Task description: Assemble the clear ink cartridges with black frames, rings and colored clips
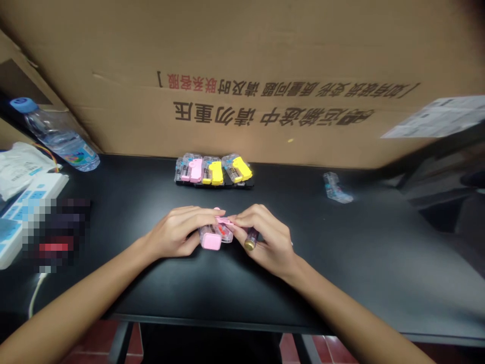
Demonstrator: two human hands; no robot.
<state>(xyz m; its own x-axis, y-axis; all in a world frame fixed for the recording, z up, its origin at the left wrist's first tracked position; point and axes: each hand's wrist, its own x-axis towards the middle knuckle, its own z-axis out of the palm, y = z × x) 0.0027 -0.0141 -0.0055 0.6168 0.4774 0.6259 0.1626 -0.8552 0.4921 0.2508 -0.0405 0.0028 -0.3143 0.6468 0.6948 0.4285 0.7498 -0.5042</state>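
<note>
My left hand [183, 230] is closed around a small clear plastic gadget with a pink block on its near end [211, 241]. Orange-red bits show inside its clear shell. The thumb and forefinger of my right hand [267, 237] pinch a flat pink piece [224, 221] at the top of the gadget. Tucked in that same hand is a dark, pen-like rod with a gold-coloured end [250, 242]; its other end is hidden. Whether the pink piece is attached or loose, I cannot tell.
Several similar clear gadgets with pink and yellow parts [215, 173] lie in a row by the large cardboard box [265, 60]. One clear piece [336, 188] lies at right. A water bottle [64, 136], a white power strip [32, 215] and a cable [37, 293] are at left.
</note>
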